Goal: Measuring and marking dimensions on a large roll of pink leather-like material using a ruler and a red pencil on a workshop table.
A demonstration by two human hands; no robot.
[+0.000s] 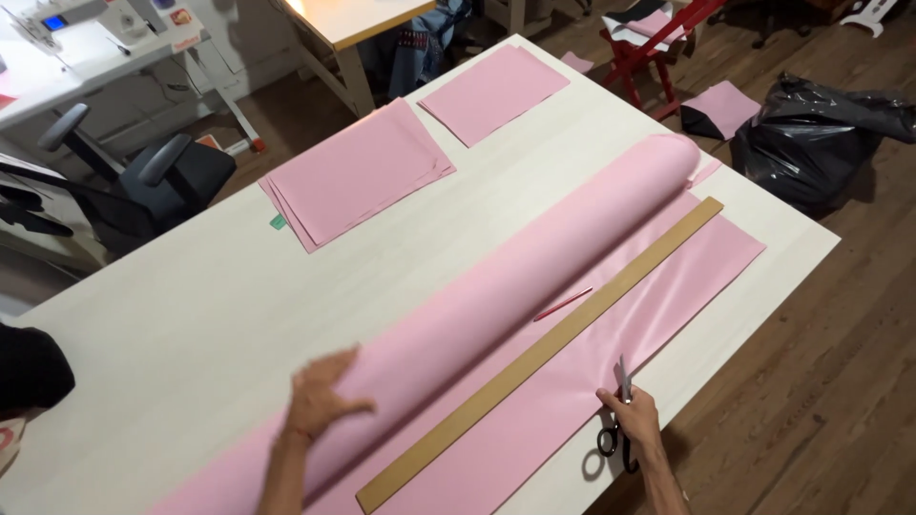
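A long roll of pink fabric (pixel 534 267) lies diagonally across the white table (pixel 191 324), with a flat strip of it unrolled toward the near edge. My left hand (pixel 320 393) rests flat on the roll near its closer end, fingers spread. My right hand (pixel 630 415) grips black-handled scissors (pixel 618 424) at the table's near edge, blades pointing into the unrolled pink fabric (pixel 687 277). A long brown wooden ruler (pixel 544 353) lies on the unrolled strip, parallel to the roll. A thin red pencil (pixel 563 304) lies beside the ruler.
Two stacks of cut pink sheets (pixel 358 172) (pixel 491 91) lie on the table's far side. A black bag (pixel 821 133) and a red chair (pixel 649 48) stand on the wooden floor at right. An office chair (pixel 162 181) and a sewing machine desk (pixel 86 38) are at left.
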